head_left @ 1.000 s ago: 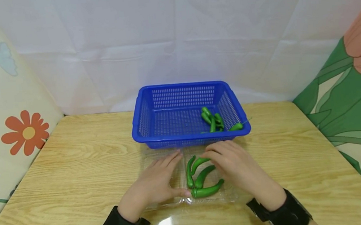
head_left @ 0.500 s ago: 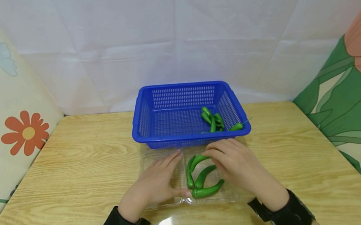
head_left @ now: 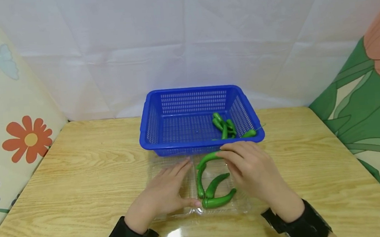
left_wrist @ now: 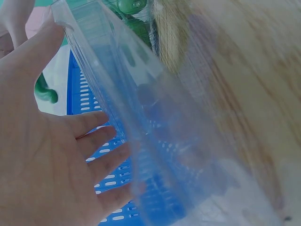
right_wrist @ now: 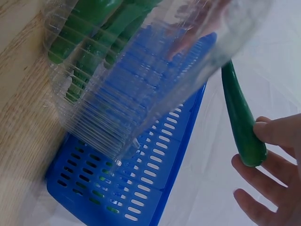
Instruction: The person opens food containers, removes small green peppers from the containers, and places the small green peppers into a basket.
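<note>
A clear plastic clamshell container (head_left: 239, 206) lies opened out on the table, its two halves side by side. Several green chili peppers (head_left: 219, 200) lie in its right half. My left hand (head_left: 161, 193) rests over the left half, fingers spread and mostly straight. Its thumb touches the near end of the middle fold, and the fingertips reach the far end. Above the right half's far side, my right hand (head_left: 251, 168) pinches a curved green chili pepper (head_left: 207, 158) by one end. In the right wrist view, thumb and fingers hold the thick end of that pepper (right_wrist: 241, 115).
Directly behind the container stands a blue perforated plastic basket (head_left: 192, 145). Several green chili peppers (head_left: 224, 126) are gathered in its right side. A white cloth (head_left: 102, 66) hangs behind the wooden table (head_left: 88, 170).
My right hand has shifted slightly away from me and up, and the pepper it pinches has risen towards the basket. The left hand stays in place.
</note>
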The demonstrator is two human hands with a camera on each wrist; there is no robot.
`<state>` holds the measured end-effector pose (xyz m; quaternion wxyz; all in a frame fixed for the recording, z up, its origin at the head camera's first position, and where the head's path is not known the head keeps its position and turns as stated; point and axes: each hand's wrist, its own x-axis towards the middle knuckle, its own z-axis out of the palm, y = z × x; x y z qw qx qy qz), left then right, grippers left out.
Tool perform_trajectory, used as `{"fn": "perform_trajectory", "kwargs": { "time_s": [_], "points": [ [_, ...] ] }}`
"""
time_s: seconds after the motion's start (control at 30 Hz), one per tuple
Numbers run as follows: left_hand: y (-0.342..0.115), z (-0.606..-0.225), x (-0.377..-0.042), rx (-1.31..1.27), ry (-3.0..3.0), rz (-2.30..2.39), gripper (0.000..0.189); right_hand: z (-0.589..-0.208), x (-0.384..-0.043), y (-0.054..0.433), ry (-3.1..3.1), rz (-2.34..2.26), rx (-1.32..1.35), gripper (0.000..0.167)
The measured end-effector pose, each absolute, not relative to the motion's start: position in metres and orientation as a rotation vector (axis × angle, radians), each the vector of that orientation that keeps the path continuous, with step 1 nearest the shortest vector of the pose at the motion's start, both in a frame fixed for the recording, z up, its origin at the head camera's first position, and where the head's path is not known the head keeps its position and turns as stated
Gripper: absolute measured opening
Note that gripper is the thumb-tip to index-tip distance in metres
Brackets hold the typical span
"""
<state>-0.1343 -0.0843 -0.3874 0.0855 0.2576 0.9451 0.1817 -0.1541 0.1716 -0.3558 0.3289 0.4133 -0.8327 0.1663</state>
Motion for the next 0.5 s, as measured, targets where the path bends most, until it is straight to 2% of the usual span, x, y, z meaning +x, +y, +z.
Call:
{"fn": "perform_trajectory", "kwargs": {
  "time_s": [0.23, 0.5],
  "points": [
    [-0.0840, -0.3862, -0.1340, 0.772, 2.821, 0.543, 0.106, -0.3538, -0.1541, 0.1708, -2.136, 0.459, 1.051, 0.041],
    [-0.0842, -0.3863, -0.1343, 0.783, 2.822, 0.539, 0.106, -0.3522, -0.1540, 0.1686, -2.054, 0.494, 0.983, 0.030]
  ]
}}
